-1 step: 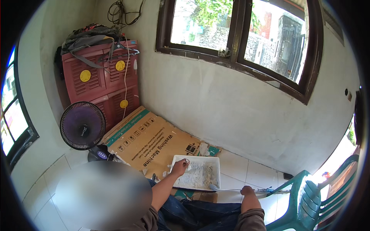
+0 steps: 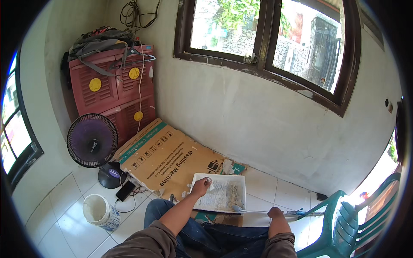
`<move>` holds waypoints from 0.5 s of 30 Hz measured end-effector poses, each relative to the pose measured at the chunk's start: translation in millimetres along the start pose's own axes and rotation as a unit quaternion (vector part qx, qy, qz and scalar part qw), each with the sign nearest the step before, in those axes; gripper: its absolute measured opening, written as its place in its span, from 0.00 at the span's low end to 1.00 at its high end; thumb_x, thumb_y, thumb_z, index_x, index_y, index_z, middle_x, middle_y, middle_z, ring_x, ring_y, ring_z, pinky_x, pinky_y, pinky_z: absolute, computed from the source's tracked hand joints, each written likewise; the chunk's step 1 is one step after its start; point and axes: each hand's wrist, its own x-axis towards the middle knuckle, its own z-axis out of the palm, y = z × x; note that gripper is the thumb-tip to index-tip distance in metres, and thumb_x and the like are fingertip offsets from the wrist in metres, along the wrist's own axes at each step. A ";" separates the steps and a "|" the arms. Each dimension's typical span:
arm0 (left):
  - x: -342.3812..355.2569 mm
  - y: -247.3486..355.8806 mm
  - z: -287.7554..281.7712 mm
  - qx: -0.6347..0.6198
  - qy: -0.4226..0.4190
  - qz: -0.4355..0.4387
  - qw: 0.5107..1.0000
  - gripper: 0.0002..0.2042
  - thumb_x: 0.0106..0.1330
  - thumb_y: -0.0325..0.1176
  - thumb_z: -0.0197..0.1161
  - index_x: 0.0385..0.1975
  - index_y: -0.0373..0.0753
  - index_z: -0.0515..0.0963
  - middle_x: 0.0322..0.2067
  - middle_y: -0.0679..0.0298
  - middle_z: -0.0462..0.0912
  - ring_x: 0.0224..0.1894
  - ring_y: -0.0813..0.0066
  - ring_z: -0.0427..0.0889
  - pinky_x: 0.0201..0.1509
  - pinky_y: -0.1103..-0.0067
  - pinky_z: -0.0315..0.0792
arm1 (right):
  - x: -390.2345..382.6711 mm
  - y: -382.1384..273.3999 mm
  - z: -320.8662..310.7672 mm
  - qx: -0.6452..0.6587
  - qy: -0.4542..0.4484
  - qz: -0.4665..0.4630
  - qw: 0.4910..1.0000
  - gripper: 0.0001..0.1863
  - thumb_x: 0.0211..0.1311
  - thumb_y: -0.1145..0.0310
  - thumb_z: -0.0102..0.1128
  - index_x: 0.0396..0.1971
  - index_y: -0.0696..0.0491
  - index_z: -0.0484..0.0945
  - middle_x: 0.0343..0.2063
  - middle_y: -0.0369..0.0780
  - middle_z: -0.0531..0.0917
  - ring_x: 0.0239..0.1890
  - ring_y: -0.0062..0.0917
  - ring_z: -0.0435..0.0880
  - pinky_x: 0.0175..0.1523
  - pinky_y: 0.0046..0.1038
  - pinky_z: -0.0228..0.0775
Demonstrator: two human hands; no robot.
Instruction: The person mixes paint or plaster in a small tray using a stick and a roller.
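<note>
Nearest, blue jeans cover the person's lap, with 2 forearms reaching past them. The right hand is by the knee, fingers seemingly curled; a long, pale-handled tool lines up with it, though I cannot tell whether the hand grips it. The tool's head meets the near right corner of a white rectangular tray, perhaps so the rim bears its weight. Greyish-white residue smears the tray's inside. Over its left edge is the left hand, fingers bunched; whether they pinch anything is too small to tell.

The tray sits at the right end of a flattened cardboard carton, probably there to shield the tiled floor from splashes. A white bucket stands left of the lap, and beyond it lies a black smartphone beside cables. At the right is a green plastic chair.

Farther off, a desk fan stands beside the carton's left edge, before a reddish louvred cabinet with 3 yellow discs.
</note>
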 end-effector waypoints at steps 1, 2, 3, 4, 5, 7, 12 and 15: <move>2.3 1.9 2.9 -0.006 0.004 0.008 1.000 0.13 0.72 0.39 0.64 0.46 0.37 0.80 0.39 0.50 0.88 0.45 0.53 0.88 0.49 0.64 0.80 | 5.2 -0.1 0.9 -0.008 0.001 -0.008 1.000 0.25 0.67 0.58 0.55 0.60 0.53 0.81 0.66 0.46 0.77 0.70 0.45 0.73 0.75 0.56 0.58; 5.3 4.3 5.6 -0.009 0.003 0.011 1.000 0.13 0.72 0.39 0.64 0.46 0.37 0.80 0.39 0.50 0.88 0.45 0.53 0.88 0.49 0.64 0.80 | 7.8 4.6 2.1 -0.008 0.003 -0.004 1.000 0.25 0.67 0.58 0.55 0.60 0.53 0.81 0.66 0.46 0.77 0.70 0.45 0.73 0.75 0.56 0.58; 0.8 -6.7 -6.1 0.010 0.001 -0.007 1.000 0.13 0.73 0.40 0.63 0.48 0.37 0.80 0.39 0.50 0.87 0.44 0.54 0.88 0.49 0.65 0.79 | 3.6 -21.6 -1.0 0.008 0.006 -0.012 1.000 0.25 0.67 0.57 0.55 0.59 0.52 0.81 0.66 0.46 0.77 0.70 0.45 0.73 0.74 0.57 0.59; -1.9 -10.4 -8.2 0.019 -0.009 -0.017 1.000 0.14 0.75 0.41 0.62 0.49 0.37 0.79 0.39 0.50 0.87 0.44 0.55 0.87 0.49 0.66 0.78 | 0.6 -27.9 -1.1 0.024 0.011 -0.005 1.000 0.25 0.67 0.57 0.56 0.59 0.52 0.82 0.66 0.46 0.77 0.70 0.46 0.73 0.73 0.59 0.60; -3.4 -13.0 -9.2 0.021 -0.007 -0.021 1.000 0.14 0.75 0.41 0.62 0.49 0.37 0.79 0.39 0.50 0.87 0.44 0.55 0.87 0.49 0.66 0.78 | -1.2 -32.3 -4.0 0.023 0.009 -0.010 1.000 0.25 0.67 0.57 0.56 0.59 0.52 0.82 0.66 0.46 0.77 0.70 0.46 0.73 0.73 0.59 0.60; -2.0 -11.6 -6.3 0.027 -0.001 -0.018 0.999 0.14 0.75 0.42 0.62 0.49 0.37 0.79 0.39 0.50 0.87 0.43 0.55 0.87 0.48 0.65 0.78 | -0.7 -28.8 -6.9 -0.004 -0.008 -0.009 1.000 0.24 0.67 0.57 0.57 0.59 0.52 0.82 0.65 0.45 0.78 0.70 0.46 0.73 0.72 0.55 0.64; 3.5 -0.8 5.3 0.011 -0.017 -0.004 1.000 0.14 0.75 0.42 0.62 0.49 0.37 0.79 0.38 0.51 0.87 0.42 0.56 0.88 0.48 0.66 0.78 | 6.7 10.2 0.1 0.027 -0.012 0.040 0.999 0.25 0.66 0.60 0.60 0.61 0.52 0.80 0.65 0.44 0.78 0.69 0.41 0.75 0.71 0.46 0.66; -0.7 -14.1 -5.9 0.037 -0.001 -0.011 0.999 0.14 0.75 0.41 0.62 0.49 0.37 0.80 0.38 0.51 0.87 0.42 0.57 0.88 0.48 0.67 0.79 | -6.4 -12.3 -8.5 0.055 -0.010 0.046 0.997 0.25 0.66 0.62 0.61 0.62 0.51 0.79 0.66 0.44 0.78 0.69 0.37 0.75 0.71 0.42 0.65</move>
